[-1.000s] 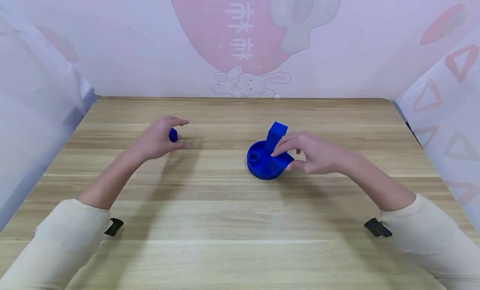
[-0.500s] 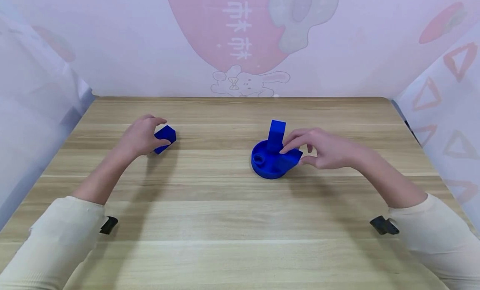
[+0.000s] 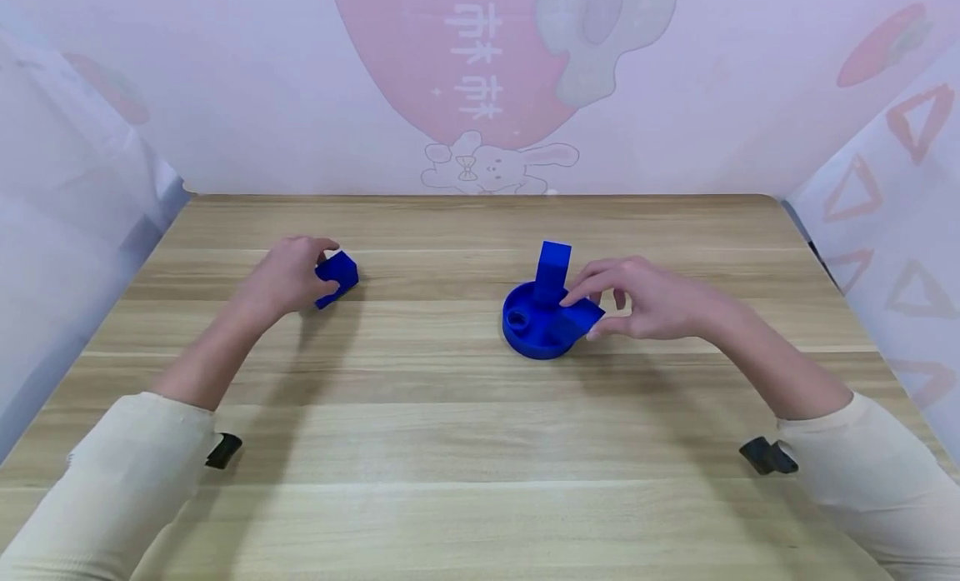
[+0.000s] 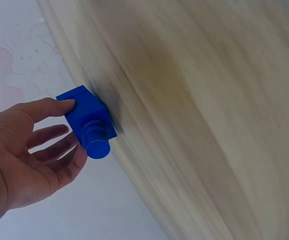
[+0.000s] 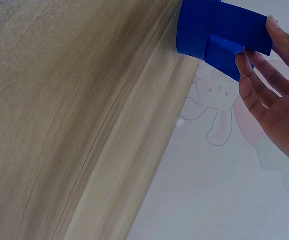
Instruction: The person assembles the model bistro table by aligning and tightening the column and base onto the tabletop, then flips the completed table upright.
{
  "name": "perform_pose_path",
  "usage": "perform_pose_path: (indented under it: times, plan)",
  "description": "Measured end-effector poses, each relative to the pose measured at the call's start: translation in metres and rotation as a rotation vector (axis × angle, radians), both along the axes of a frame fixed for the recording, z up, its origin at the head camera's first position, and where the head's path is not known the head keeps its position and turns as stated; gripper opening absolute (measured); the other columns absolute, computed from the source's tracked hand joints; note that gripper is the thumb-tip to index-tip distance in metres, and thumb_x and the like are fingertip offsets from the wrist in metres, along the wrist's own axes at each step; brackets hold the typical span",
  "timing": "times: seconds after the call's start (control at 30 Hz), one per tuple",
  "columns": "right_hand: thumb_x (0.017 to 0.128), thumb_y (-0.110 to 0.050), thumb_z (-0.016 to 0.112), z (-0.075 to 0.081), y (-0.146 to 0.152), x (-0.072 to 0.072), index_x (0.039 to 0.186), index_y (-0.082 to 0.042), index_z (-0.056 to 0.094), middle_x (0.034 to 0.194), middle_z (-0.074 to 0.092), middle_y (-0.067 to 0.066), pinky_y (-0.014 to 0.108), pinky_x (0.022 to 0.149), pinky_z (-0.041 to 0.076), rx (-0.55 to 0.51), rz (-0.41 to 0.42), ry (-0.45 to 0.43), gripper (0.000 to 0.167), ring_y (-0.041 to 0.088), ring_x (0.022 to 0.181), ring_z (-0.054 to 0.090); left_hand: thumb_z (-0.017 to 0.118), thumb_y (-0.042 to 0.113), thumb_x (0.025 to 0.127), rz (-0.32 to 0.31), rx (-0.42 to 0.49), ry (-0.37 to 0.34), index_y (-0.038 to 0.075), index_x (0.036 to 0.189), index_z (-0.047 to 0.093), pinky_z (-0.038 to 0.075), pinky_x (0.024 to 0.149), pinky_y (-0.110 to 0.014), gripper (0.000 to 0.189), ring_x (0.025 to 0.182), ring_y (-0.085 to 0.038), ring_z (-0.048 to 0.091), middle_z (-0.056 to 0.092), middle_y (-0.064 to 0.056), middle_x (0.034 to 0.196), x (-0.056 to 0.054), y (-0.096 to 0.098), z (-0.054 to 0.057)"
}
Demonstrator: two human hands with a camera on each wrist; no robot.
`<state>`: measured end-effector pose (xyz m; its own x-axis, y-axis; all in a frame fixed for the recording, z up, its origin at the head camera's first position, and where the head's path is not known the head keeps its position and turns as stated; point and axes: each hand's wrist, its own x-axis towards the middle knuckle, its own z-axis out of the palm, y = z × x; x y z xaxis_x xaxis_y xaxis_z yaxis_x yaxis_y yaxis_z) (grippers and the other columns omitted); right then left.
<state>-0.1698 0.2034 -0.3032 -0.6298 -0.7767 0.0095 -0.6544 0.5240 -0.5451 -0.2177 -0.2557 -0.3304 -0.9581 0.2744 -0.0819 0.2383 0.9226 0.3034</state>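
Note:
In the head view my left hand (image 3: 283,279) pinches a blue angular block (image 3: 343,272) between thumb and fingers, at the left of the table. The left wrist view shows a round stepped peg (image 4: 96,141) sticking out of that block. Whether the block touches the table I cannot tell. My right hand (image 3: 651,302) pinches a flat blue piece (image 3: 583,318) that juts over the right side of a round blue base (image 3: 525,346). A blue post (image 3: 552,268) rises from the base's back. On the base's left side is a short hollow round socket (image 3: 517,318).
The wooden table (image 3: 450,448) runs back to a pale printed wall sheet (image 3: 262,89). White sheets also stand at the left and right sides. Dark devices (image 3: 223,451) show at both sleeves.
My left hand has moved left, then slightly back right, and more of its block shows. The round base and my right hand have shifted a little to the right.

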Motion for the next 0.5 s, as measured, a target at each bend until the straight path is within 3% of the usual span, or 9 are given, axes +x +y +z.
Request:
perform_pose_path:
  times: [0.1, 0.23, 0.5]
  plan:
    - [0.089, -0.011, 0.083, 0.000, 0.000, 0.000, 0.121, -0.011, 0.076, 0.124, 0.069, 0.004, 0.041, 0.072, 0.056, -0.004, -0.001, -0.002, 0.033, 0.021, 0.104, 0.063, 0.072, 0.002, 0.088, -0.037, 0.067, 0.049, -0.015, 0.139, 0.052, 0.054, 0.092, -0.061, 0.057, 0.112, -0.052, 0.061, 0.061, -0.039, 0.122, 0.005, 0.014, 0.006]
    - [0.088, -0.010, 0.083, -0.001, 0.001, 0.000, 0.121, -0.010, 0.076, 0.123, 0.069, 0.004, 0.041, 0.072, 0.056, -0.012, -0.003, -0.006, 0.034, 0.022, 0.106, 0.064, 0.074, -0.001, 0.088, -0.100, 0.232, 0.073, -0.012, 0.140, 0.054, 0.056, 0.089, -0.059, 0.057, 0.108, -0.048, 0.064, 0.063, -0.034, 0.120, 0.013, 0.040, 0.017]
    - [0.089, -0.013, 0.083, -0.002, 0.002, 0.000, 0.121, -0.011, 0.076, 0.126, 0.069, 0.006, 0.042, 0.074, 0.057, -0.021, -0.011, -0.010, 0.033, 0.023, 0.108, 0.064, 0.076, -0.008, 0.085, -0.156, 0.546, 0.010, -0.007, 0.140, 0.058, 0.061, 0.089, -0.050, 0.057, 0.103, -0.045, 0.070, 0.064, -0.027, 0.113, 0.019, 0.080, 0.021]
